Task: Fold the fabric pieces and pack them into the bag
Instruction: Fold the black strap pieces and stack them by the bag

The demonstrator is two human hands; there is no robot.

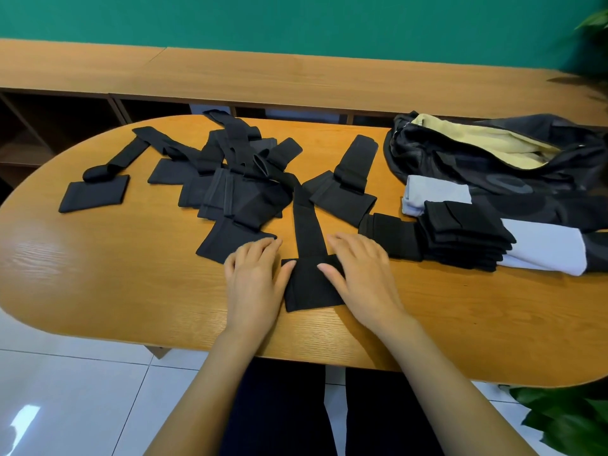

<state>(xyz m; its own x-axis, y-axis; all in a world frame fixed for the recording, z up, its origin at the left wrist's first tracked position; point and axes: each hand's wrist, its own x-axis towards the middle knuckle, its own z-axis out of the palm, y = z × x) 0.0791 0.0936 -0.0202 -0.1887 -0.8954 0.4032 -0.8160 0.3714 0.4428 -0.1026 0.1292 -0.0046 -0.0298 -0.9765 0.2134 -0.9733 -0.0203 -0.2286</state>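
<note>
Fingers: both sets straight and flat, gripping nothing. The left hand lies beside the item with its thumb tip touching the cloth's left edge. The right hand presses on the right edge, thumb on the cloth.

Item: black fabric piece, near middle of the table. It is a broad rectangular pad with a narrower strap running away from the person toward the loose heap. Matte, soft, unfolded.

Hazards, judged: the strap's far end sits under or against the heap, so a fold drawn toward the body may drag neighbouring pieces along. With nothing pinched, the pad can skid on the smooth wood and fold crooked. The left fingertips are at the corner of an adjacent piece, touching or not cannot be told, and may snag it.

Further out: folded stack to the right, resting on a pale grey cloth and leaning a little, so it could topple when added to. Beyond it is the bag, dark, slumped, mouth open on a tan lining. A sagging mouth may catch folded pieces and undo them.
</note>
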